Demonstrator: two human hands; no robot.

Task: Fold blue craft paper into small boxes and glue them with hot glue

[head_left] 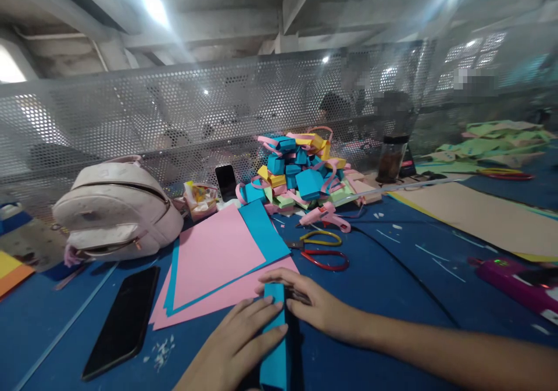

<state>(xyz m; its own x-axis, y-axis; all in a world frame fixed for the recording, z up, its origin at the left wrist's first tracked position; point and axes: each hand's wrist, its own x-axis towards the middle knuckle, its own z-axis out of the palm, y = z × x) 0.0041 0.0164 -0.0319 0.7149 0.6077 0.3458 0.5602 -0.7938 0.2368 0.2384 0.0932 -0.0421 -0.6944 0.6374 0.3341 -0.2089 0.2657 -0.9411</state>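
A long blue piece of folded paper (pixel 275 363), shaped like a narrow box, stands near the table's front edge, its near end cut off by the frame. My left hand (pixel 238 339) grips it from the left, fingers over the top and thumb on the side. Around its far end curls my right hand (pixel 311 304), with fingers behind and thumb on the right side. A slim dark thing (pixel 300 297) shows between the right thumb and fingers; its kind is unclear. Just beyond lie pink and blue paper sheets (pixel 218 257) and scissors (pixel 322 250) with yellow and red handles.
A black phone (pixel 122 321) and a white backpack (pixel 117 211) are on the left. Behind the scissors lie a pink glue gun (pixel 325 216) and a heap of small paper boxes (pixel 300 170). At right are beige sheets (pixel 479 211) and a magenta device (pixel 514 286).
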